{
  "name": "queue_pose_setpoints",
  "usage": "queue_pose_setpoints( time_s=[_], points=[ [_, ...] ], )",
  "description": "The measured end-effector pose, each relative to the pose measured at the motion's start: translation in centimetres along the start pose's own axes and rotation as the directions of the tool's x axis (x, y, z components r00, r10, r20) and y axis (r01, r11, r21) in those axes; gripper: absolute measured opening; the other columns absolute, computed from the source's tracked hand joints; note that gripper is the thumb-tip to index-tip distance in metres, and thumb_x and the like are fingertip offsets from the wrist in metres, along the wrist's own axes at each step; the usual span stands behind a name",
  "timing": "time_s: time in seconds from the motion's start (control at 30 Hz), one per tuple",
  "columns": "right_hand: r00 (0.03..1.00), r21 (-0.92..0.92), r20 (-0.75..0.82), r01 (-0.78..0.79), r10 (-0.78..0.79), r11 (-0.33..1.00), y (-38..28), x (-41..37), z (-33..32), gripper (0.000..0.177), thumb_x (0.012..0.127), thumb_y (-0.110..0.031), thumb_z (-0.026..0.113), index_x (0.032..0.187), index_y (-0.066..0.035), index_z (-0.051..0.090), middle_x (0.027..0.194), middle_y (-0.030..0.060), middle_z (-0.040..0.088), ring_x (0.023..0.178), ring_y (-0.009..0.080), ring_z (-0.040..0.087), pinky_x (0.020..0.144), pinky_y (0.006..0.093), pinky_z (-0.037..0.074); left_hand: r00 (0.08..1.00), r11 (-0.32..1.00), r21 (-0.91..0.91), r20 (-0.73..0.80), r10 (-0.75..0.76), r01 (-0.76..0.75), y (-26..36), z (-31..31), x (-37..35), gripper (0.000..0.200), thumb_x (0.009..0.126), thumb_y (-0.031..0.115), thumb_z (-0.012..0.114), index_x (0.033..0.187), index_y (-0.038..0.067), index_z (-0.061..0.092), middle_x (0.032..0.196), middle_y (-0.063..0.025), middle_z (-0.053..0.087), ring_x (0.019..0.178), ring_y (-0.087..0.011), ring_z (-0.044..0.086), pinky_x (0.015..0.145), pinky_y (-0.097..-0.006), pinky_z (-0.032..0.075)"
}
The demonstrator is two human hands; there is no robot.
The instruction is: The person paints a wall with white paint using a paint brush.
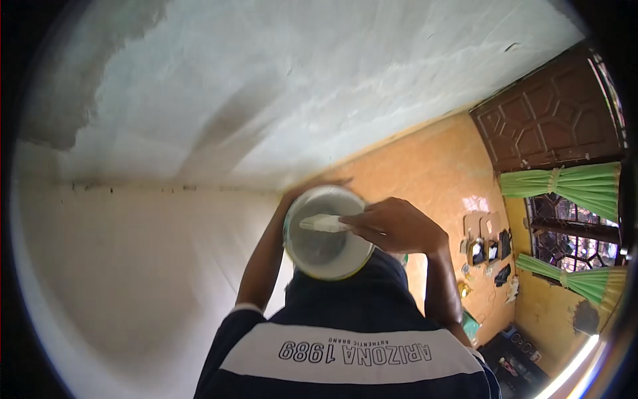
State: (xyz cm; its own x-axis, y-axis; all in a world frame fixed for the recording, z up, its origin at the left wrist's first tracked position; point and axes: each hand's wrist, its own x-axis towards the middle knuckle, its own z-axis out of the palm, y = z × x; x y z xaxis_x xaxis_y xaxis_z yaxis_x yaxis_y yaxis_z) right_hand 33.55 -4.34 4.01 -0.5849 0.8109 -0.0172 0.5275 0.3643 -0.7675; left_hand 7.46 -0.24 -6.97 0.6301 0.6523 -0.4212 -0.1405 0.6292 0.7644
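Note:
A round white paint bucket [359, 259] stands in front of my body, and I look down into it from above. My left hand [312, 186] is wrapped around its far left side, partly hidden behind the rim, with some fingers showing past the edge. In my right hand [399, 223], closed around its handle, is a paintbrush [325, 224] with pale, paint-coated bristles. The bristles point left over the bucket's opening. Greyish white material shows inside the bucket, though its depth is hard to judge.
A wall [266, 100] with uneven white and grey patches rises ahead and left. On the orange tiled floor [425, 166] lie several small items. A brown carved door [551, 113], green curtains [565, 186] and a black stove-like appliance [512, 359] are at right.

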Motion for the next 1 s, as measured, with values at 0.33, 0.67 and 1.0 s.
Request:
queue_pose_setpoints(
  time_s=[0.33, 0.67, 1.0],
  points=[
    [0.656, 0.044, -0.744, -0.143, 0.128, 0.989, 6.0, -3.7, -12.9, 0.037, 0.1, 0.0, 0.07, 0.137, -0.002, 0.076, 0.07, 0.0023, 0.043, 0.064, 0.0087, 0.043, 0.058, 0.0309, 0.038, 0.912, 0.974, -0.147, -0.349, -0.215, 0.173, 6.9, 5.6, 1.2, 0.034, 0.105, 0.045, 0.075, 0.105, 0.011, 0.079, 0.088, -0.0028, 0.077, 0.075, -0.0149, 0.073, 0.073, -0.035, 0.062],
    [0.523, -0.448, -0.808, -0.249, -0.27, 0.859, 3.9, 2.0, -29.9, 0.041, 0.098, -0.002, 0.071, 0.136, -0.014, 0.078, 0.08, 0.0166, 0.066, 0.067, 0.0323, 0.066, 0.066, 0.0438, 0.053, 0.87, 0.929, 0.014, -0.357, -0.34, 0.369, 5.4, 7.3, 7.3, 0.047, 0.096, 0.06, 0.081, 0.094, 0.013, 0.079, 0.086, -0.0035, 0.076, 0.073, -0.0164, 0.07, 0.074, -0.0382, 0.06],
    [0.637, -0.505, -0.736, -0.294, -0.228, 0.811, 4.4, 4.1, -31.3, 0.038, 0.098, -0.005, 0.068, 0.134, -0.011, 0.078, 0.085, 0.0176, 0.071, 0.077, 0.0377, 0.072, 0.072, 0.0478, 0.06, 0.885, 0.967, 0.083, -0.429, -0.184, 0.241, 7.1, 11.7, 6.9, 0.039, 0.108, 0.013, 0.065, 0.146, 0.006, 0.07, 0.132, -0.0085, 0.078, 0.114, -0.016, 0.075, 0.103, -0.0344, 0.06]
  ],
)
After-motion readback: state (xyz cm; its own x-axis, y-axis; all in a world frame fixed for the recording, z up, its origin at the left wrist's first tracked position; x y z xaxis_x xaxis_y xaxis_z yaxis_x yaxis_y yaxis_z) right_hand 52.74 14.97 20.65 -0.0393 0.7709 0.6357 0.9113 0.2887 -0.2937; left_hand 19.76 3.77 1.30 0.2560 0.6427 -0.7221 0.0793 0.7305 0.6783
